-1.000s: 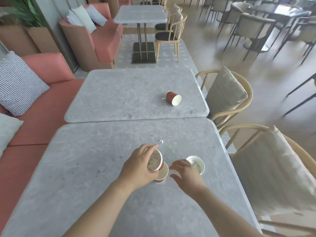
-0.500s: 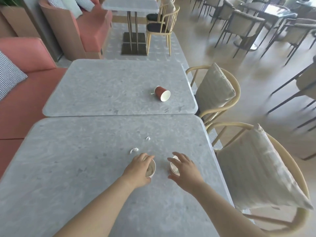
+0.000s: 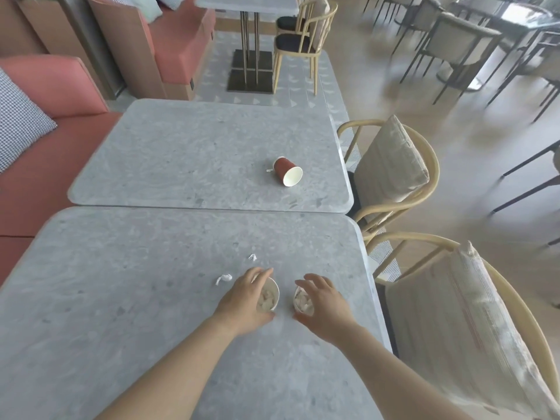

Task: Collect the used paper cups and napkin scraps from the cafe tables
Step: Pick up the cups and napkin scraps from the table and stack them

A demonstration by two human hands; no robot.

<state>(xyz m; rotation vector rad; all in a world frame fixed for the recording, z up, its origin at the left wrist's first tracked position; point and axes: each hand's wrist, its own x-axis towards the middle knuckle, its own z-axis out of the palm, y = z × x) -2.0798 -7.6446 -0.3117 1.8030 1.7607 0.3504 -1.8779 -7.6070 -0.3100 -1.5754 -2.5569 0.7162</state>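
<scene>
Left hand (image 3: 242, 301) grips left paper cup (image 3: 268, 298); right hand (image 3: 325, 304) curls round right paper cup (image 3: 303, 300); napkin scrap (image 3: 223, 279) lies just left, nearer left hand.

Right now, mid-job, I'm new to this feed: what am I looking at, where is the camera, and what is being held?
There is no machine: these are a person's two bare hands, seen from one camera worn on the head, looking forward and down. The left hand has its fingers curled round the left cup, which holds crumpled paper. The right hand curves round the right cup, also stuffed; whether it grips is unclear. Both stand on the near table, with two napkin scraps beside them. On the far table a red cup lies on its side.
</scene>
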